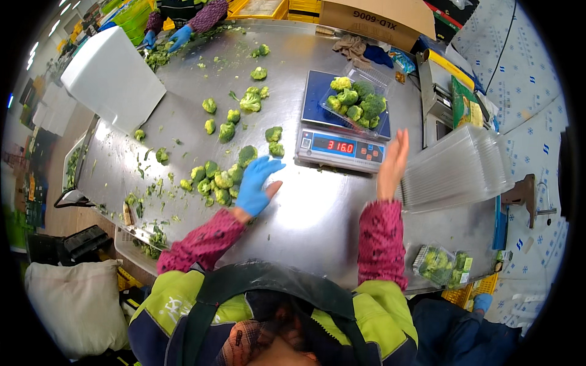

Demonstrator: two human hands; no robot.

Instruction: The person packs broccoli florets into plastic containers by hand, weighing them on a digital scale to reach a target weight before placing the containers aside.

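My left hand [255, 188] wears a blue glove with the thumb bare. Its fingers are stretched out over the steel table, beside a heap of broccoli florets [213, 178], and nothing shows in them. At the right corner of the digital scale [342, 146] my bare right hand [392, 165] is raised, fingers extended and holding nothing visible. On the scale's blue platform sits a clear plastic container [373, 80] filled with broccoli florets [360, 102], its lid side tilted up at the back. The red display is lit. Two loose florets [274, 140] lie left of the scale.
Nested clear plastic containers [455, 171] lie at the right. Packed broccoli boxes [441, 266] sit at the near right edge. A white bin [116, 76] lies on its side at the left. Across the table, a co-worker's blue-gloved hands [180, 38] are among greens. A cardboard box [378, 23] stands behind.
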